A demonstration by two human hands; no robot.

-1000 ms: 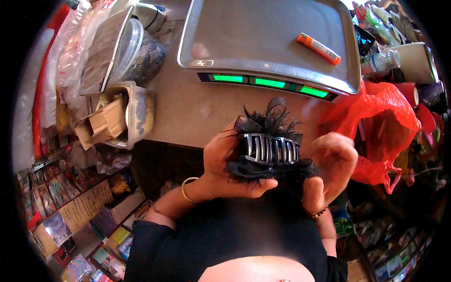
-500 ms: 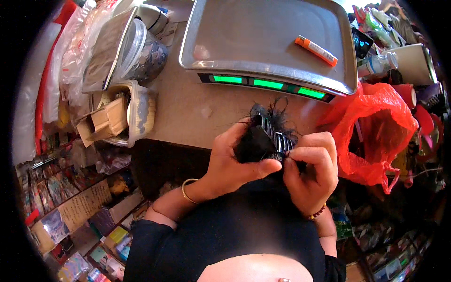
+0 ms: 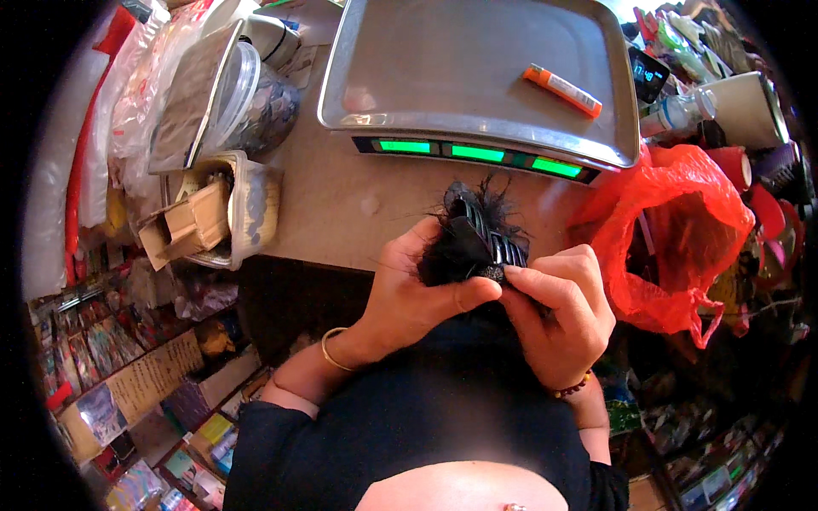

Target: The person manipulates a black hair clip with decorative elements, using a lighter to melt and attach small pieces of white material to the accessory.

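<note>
A black hair claw clip (image 3: 482, 232) with fluffy black fuzz and long teeth is held up in front of my chest, just short of the table's near edge. My left hand (image 3: 407, 294) wraps round its fuzzy left side, thumb lying along the bottom. At the clip's lower right end, the thumb and forefinger of my right hand (image 3: 562, 311) are pinched together against it. Whether a smaller part sits between those right fingertips is hidden.
Behind my hands, a scale (image 3: 477, 72) with green displays carries an orange tube (image 3: 562, 90). An open red plastic bag (image 3: 673, 243) lies to the right. A plastic tub (image 3: 256, 209) holding cardboard and a coin-filled jar (image 3: 268, 106) stand at left. Packed goods (image 3: 136, 375) fill the lower left.
Both hands and the clip have shifted slightly left in the picture, as has the scale. The right fingertips have moved a little along the clip's lower end. The left grip looks the same.
</note>
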